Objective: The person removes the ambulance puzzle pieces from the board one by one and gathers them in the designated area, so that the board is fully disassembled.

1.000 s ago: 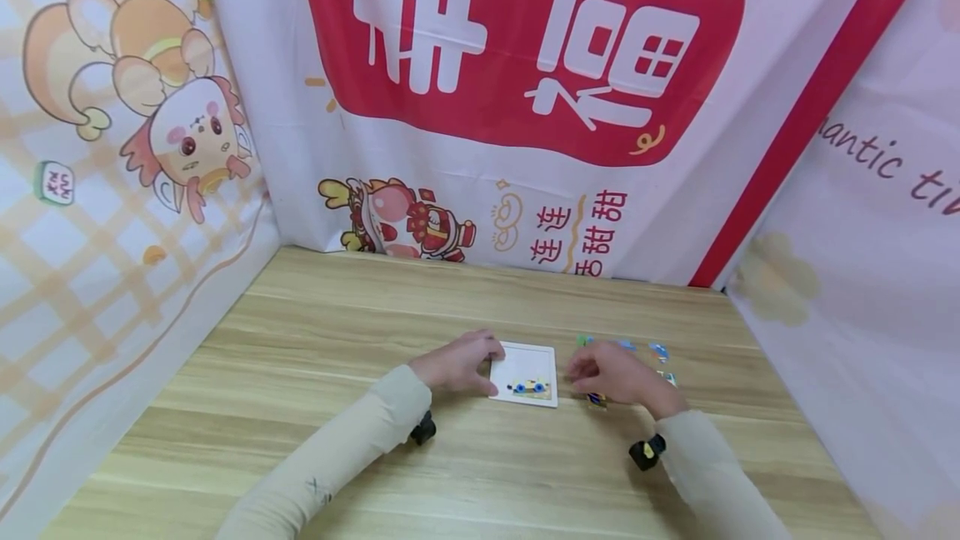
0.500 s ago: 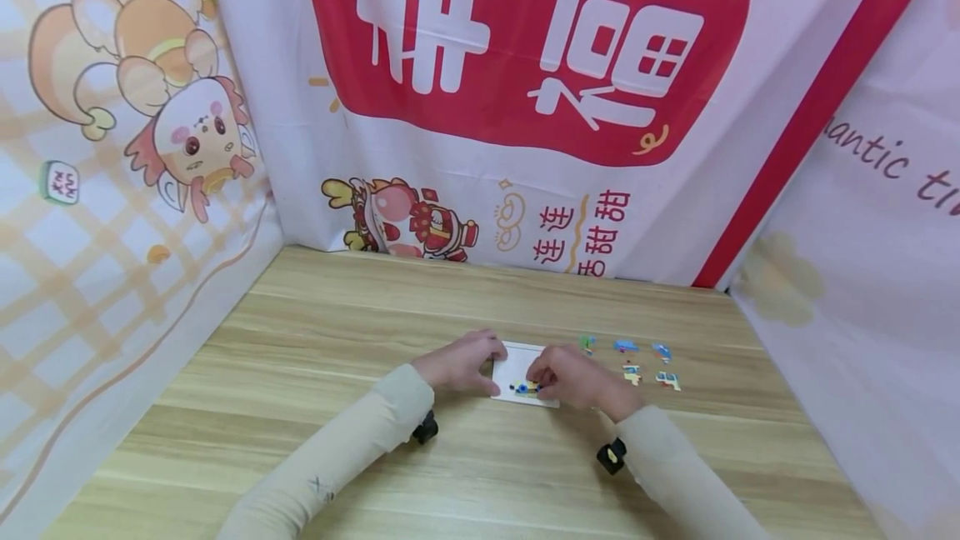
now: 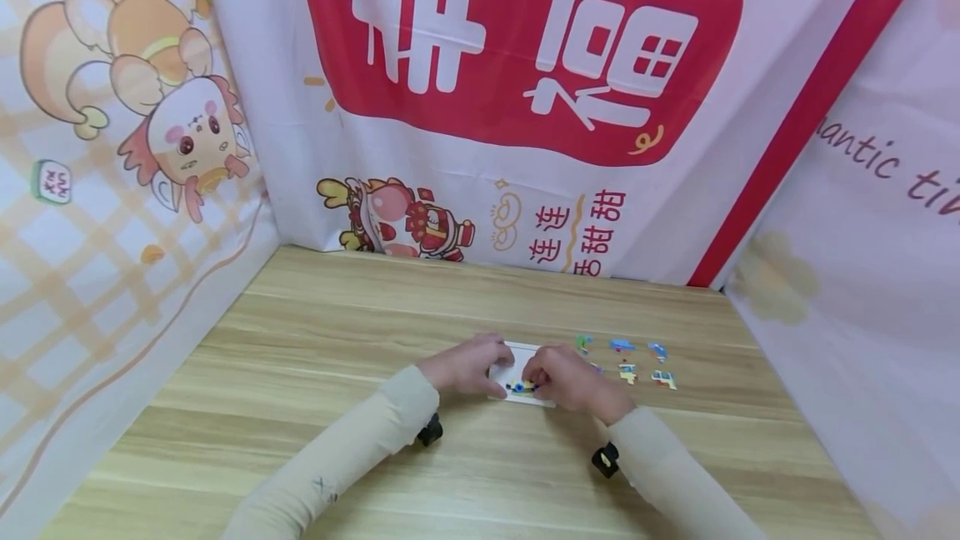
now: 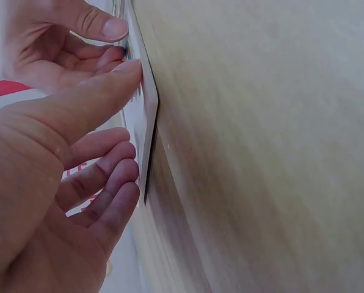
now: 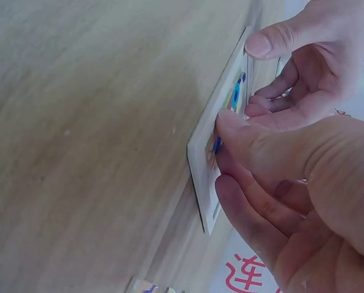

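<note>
A white square puzzle tray (image 3: pixel 521 355) lies on the table between the hands, with joined blue-and-yellow picture pieces (image 3: pixel 519 388) along its near side. My left hand (image 3: pixel 467 365) rests at the tray's left edge; its thumb touches the near corner and its loosely bent fingers lie along the side. Over the tray's near right part, my right hand (image 3: pixel 573 380) pinches a small puzzle piece (image 5: pixel 217 145) between thumb and fingertip, low against the surface. The fingers hide most of that piece. Each thumb also shows in the left wrist view, above the tray's edge (image 4: pixel 149 116).
Several loose puzzle pieces lie right of the tray, among them a green one (image 3: pixel 583 343), a blue one (image 3: pixel 622 345) and a yellowish one (image 3: pixel 663 379). Printed cloth walls (image 3: pixel 480 148) stand behind and beside the wooden table (image 3: pixel 360 307).
My right hand has moved left from the loose pieces onto the tray, and a piece that lay under it is gone from the table. My left hand has stayed at the tray's left edge.
</note>
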A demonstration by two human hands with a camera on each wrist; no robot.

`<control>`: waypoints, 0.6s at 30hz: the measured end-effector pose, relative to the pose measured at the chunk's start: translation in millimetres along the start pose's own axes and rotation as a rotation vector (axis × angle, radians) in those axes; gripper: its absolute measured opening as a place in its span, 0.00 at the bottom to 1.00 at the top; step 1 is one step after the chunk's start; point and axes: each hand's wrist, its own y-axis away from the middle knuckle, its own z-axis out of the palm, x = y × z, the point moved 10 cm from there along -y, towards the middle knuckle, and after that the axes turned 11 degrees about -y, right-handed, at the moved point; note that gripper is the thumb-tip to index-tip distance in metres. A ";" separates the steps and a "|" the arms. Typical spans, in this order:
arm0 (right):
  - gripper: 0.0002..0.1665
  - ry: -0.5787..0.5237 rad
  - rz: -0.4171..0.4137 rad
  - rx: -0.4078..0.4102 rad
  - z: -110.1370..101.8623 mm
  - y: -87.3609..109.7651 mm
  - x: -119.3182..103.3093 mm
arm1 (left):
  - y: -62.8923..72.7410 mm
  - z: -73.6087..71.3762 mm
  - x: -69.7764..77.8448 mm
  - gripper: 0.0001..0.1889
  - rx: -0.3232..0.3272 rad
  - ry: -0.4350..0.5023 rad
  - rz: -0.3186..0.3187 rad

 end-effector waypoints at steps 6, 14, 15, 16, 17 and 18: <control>0.14 -0.040 0.081 0.031 0.7 0.7 6.8 | 0.7 0.1 -0.4 0.26 0.007 0.034 -0.021; 0.13 -0.166 0.068 0.033 1.2 3.5 10.0 | 1.9 -1.6 1.6 0.26 0.004 0.031 -0.026; 0.12 -0.185 0.064 0.032 1.2 4.0 9.7 | 2.2 -1.8 2.1 0.26 0.003 0.032 -0.025; 0.11 -0.199 0.060 0.032 1.0 4.5 9.8 | 1.9 -1.6 2.3 0.26 0.003 0.034 -0.025; 0.10 -0.210 0.055 0.036 0.5 4.7 9.7 | 1.6 -1.9 2.6 0.26 0.004 0.037 -0.023; 0.08 -0.214 0.050 0.043 0.2 4.9 9.9 | 1.7 -2.1 3.1 0.26 0.003 0.038 -0.023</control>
